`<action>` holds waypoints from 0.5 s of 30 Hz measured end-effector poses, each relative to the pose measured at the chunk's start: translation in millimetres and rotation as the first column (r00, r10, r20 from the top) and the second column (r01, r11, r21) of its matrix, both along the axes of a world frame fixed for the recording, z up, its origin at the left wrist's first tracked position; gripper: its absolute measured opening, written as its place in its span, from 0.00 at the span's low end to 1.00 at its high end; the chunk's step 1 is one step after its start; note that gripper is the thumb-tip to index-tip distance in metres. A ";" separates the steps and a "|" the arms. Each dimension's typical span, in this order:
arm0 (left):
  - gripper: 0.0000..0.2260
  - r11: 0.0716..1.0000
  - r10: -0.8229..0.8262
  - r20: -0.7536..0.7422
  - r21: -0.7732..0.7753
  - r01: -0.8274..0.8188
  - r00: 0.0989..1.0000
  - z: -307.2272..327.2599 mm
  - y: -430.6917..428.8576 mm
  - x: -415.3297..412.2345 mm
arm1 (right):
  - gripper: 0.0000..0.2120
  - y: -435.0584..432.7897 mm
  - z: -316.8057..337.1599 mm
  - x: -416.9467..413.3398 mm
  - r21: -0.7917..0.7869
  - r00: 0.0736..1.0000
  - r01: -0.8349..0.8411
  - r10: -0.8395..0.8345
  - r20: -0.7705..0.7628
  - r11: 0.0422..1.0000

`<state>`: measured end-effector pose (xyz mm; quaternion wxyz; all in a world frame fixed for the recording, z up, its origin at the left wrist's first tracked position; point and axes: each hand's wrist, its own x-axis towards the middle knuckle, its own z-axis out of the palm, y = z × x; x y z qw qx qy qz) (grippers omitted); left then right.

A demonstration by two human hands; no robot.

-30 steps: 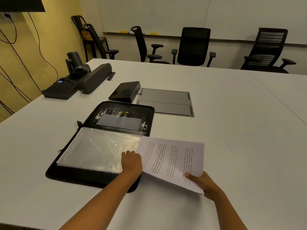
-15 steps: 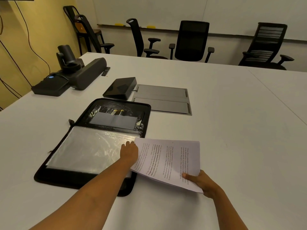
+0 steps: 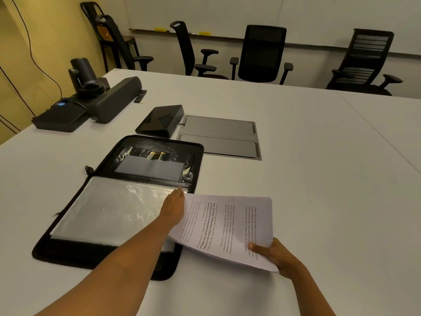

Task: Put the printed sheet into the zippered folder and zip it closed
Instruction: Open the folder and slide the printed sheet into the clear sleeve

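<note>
A black zippered folder [image 3: 68,249] lies open flat on the white table, clear plastic sleeves [image 3: 109,210] on its near half and a pocket on its far half. The printed sheet [image 3: 230,224] hovers tilted over the folder's right edge. My right hand [image 3: 276,256] pinches the sheet's near right corner. My left hand [image 3: 174,207] lies with straight fingers on the sleeves at the sheet's left edge; its fingertips are partly hidden by the paper.
A black tablet-like device [image 3: 161,120] and a grey table hatch [image 3: 219,137] sit just beyond the folder. A conference camera and speaker bar [image 3: 91,99] stand at far left. Office chairs [image 3: 262,53] line the table's far side.
The sheet has slid left, its left edge now over the folder's sleeves. My left hand has reached farther forward along the sleeves. The view has shifted slightly.
</note>
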<state>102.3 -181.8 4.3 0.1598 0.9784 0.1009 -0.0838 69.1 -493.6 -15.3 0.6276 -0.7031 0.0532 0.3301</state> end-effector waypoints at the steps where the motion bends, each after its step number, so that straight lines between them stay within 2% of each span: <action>1: 0.30 1.000 -0.014 0.004 -0.002 0.014 1.000 -1.5 -0.6 -1.4 | 0.19 0.3 -0.3 1.2 0.003 1.000 0.014 -0.014 0.001 1.000; 8: 0.29 0.998 -0.033 -0.016 -0.060 0.032 0.999 -8.4 -3.2 -12.4 | 0.14 24.2 1.0 15.8 0.027 0.999 0.045 -0.046 0.007 0.999; 15: 0.30 0.992 -0.087 0.019 -0.085 0.088 0.996 -17.4 1.4 -34.1 | 0.16 42.7 -0.2 21.6 0.004 0.999 0.034 -0.034 0.037 0.999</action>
